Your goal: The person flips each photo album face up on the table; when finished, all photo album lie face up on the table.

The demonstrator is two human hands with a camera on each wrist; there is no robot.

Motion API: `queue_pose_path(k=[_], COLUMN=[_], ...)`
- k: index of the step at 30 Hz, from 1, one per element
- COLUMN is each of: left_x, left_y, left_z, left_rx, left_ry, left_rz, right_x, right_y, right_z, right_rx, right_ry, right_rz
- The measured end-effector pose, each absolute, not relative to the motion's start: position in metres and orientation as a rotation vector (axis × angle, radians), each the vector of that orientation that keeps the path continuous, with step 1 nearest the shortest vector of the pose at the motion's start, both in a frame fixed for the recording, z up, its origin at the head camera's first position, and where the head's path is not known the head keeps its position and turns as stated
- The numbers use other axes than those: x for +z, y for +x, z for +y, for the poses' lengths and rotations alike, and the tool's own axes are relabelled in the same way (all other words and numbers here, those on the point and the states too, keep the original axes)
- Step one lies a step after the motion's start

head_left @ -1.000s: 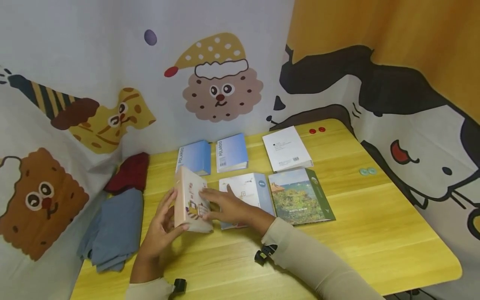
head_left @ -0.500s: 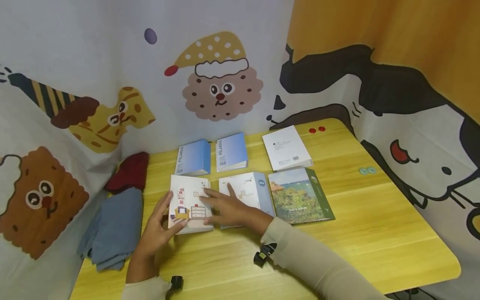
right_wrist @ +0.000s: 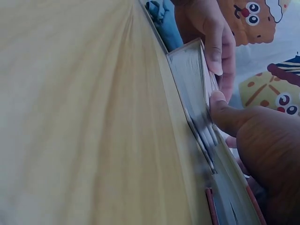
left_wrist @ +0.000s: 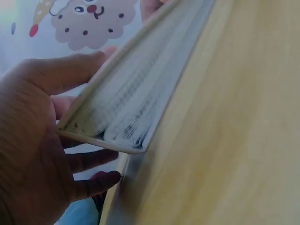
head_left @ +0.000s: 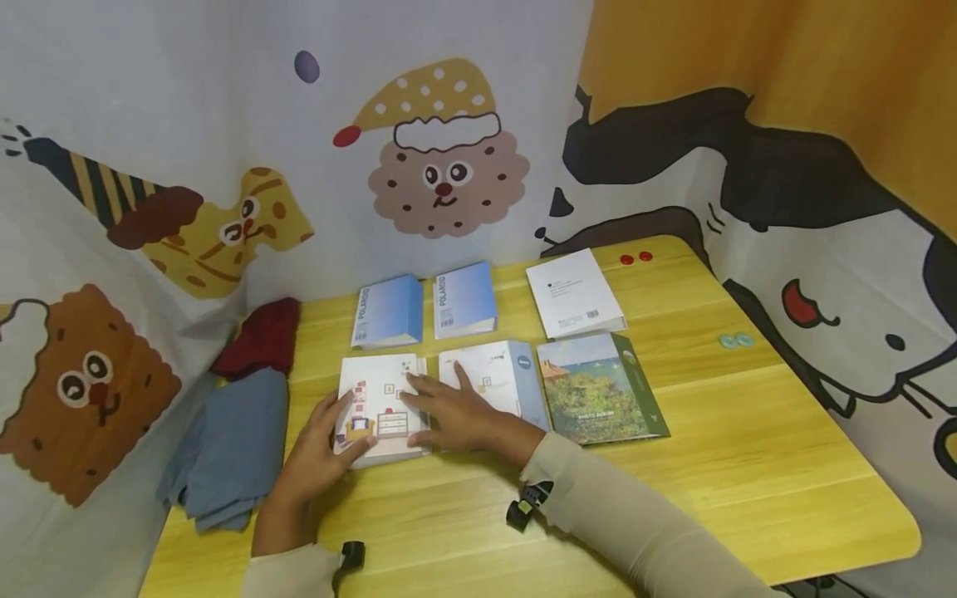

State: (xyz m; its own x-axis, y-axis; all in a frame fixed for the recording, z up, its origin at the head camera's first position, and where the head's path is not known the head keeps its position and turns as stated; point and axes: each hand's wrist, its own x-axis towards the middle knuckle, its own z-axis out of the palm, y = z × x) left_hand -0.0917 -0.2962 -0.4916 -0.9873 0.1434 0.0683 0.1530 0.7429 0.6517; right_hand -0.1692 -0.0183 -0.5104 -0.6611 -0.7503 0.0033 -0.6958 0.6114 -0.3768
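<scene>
A small white album with furniture drawings on its cover lies flat on the yellow table. My left hand holds its left edge. In the left wrist view the thumb lies on the cover and the fingers reach under the album's page edge. My right hand rests flat on the right part of the cover with straight fingers. In the right wrist view my right thumb presses against the album's page edge.
Just right of the album lie a white-and-blue album and a green landscape album. Behind them are two blue POLAROID books and a white booklet. Blue cloth and red cloth lie left. Curtains close off the back and sides.
The white album stood tilted on its edge between both hands a second ago; it has come down flat onto the table, with both hands following it.
</scene>
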Motion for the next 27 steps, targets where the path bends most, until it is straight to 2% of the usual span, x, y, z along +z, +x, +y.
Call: queue_pose_path(k=[7,15,23,27], left_x=[-0.492,-0.486,-0.485,-0.484], left_y=[-0.094,-0.095,-0.105,-0.112], left_z=[-0.291,-0.258,-0.194,-0.168], left_rx=[-0.921,-0.499,-0.464,-0.492], left_ry=[-0.289,-0.226,-0.588,-0.689], left_rz=[-2.924,-2.829,-2.814,-2.862], right_x=[-0.509,-0.487,-0.477,-0.479], right_y=[-0.17,-0.175,-0.201,-0.209], right_z=[-0.018,0.004,0.061,0.089], right_rx=[-0.514,-0.691,-0.739,-0.725], right_ry=[-1.202,-1.048,-0.838,-0.76], right_rz=[2.674,2.658,2.735,2.728])
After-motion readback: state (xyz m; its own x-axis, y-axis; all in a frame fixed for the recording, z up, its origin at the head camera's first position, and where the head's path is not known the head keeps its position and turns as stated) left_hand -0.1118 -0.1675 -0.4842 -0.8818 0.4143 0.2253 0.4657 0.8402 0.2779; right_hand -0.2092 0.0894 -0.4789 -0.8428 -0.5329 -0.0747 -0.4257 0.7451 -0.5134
